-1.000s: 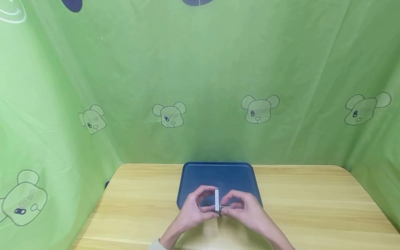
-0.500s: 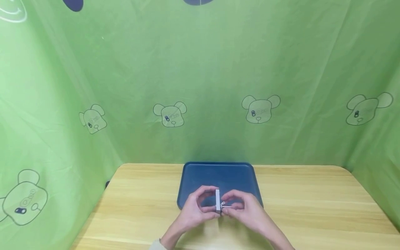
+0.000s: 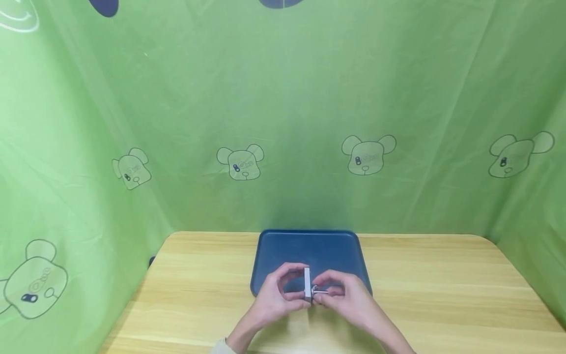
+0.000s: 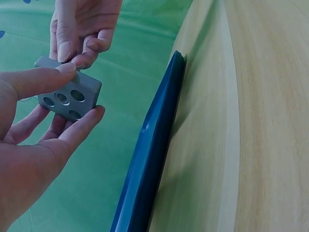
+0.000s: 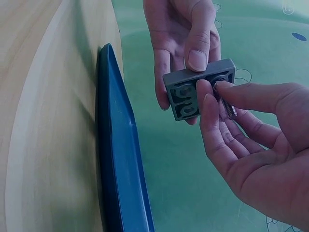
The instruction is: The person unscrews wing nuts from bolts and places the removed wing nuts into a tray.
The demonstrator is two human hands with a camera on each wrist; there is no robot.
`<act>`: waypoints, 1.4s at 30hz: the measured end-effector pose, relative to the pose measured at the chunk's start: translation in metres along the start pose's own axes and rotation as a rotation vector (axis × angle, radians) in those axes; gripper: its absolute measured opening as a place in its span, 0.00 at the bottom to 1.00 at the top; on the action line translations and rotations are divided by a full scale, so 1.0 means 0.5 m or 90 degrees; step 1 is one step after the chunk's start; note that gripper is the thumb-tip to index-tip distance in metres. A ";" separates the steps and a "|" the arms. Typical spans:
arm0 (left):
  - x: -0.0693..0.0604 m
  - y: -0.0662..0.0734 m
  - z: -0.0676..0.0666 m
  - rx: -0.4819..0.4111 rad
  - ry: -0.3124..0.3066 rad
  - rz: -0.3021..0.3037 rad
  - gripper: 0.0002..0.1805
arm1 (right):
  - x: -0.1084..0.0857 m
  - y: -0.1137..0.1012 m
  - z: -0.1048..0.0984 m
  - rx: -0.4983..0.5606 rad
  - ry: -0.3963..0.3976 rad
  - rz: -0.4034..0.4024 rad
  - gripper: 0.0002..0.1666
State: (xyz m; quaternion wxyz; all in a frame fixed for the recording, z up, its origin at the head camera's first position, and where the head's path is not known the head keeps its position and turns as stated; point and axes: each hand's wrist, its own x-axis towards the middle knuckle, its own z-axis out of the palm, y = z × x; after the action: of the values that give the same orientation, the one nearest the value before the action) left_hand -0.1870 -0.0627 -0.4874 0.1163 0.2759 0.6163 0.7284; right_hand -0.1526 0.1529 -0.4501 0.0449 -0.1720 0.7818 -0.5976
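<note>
My left hand holds a small grey rectangular block by its edges, thumb on one side and fingers on the other. Several round holes show on the face of the block in the left wrist view, one of them threaded. Its other face, in the right wrist view, has curved recesses. At that face my right hand pinches a small metal screw between thumb and fingertips. The threaded shank points away from the block. Fingers hide the screw's other end, so I cannot tell whether it sits in the block.
A blue tray lies on the light wooden table, behind and beneath the raised hands. Green fabric printed with bear heads encloses the table at the back and both sides.
Both hands stay in nearly the same place, with the block still held upright. My right fingertips and the small metal part between them have shifted slightly against the block.
</note>
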 end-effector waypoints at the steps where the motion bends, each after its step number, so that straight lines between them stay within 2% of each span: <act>1: 0.000 0.000 0.000 0.000 0.001 -0.001 0.41 | 0.000 0.000 0.000 -0.002 0.001 -0.002 0.12; 5: 0.000 0.002 0.000 0.004 0.000 -0.002 0.41 | -0.001 0.000 0.002 0.012 -0.002 -0.013 0.09; 9: -0.001 0.004 0.001 0.011 0.000 -0.004 0.41 | -0.001 0.001 0.001 0.029 -0.008 -0.020 0.11; 16: -0.002 0.003 0.000 0.009 -0.003 -0.002 0.41 | -0.001 0.005 0.001 0.010 -0.006 -0.030 0.10; 34: -0.001 0.002 0.000 0.009 0.002 -0.001 0.41 | -0.002 0.009 0.003 0.022 -0.004 -0.033 0.07; 42: -0.002 0.005 -0.002 -0.011 -0.003 -0.001 0.41 | -0.003 0.004 0.003 0.014 0.000 -0.040 0.12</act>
State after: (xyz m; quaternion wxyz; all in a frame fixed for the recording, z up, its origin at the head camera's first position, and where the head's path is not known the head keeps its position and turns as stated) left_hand -0.1863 -0.0643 -0.4852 0.1210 0.2758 0.6097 0.7332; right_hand -0.1514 0.1525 -0.4524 0.0284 -0.1958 0.7694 -0.6073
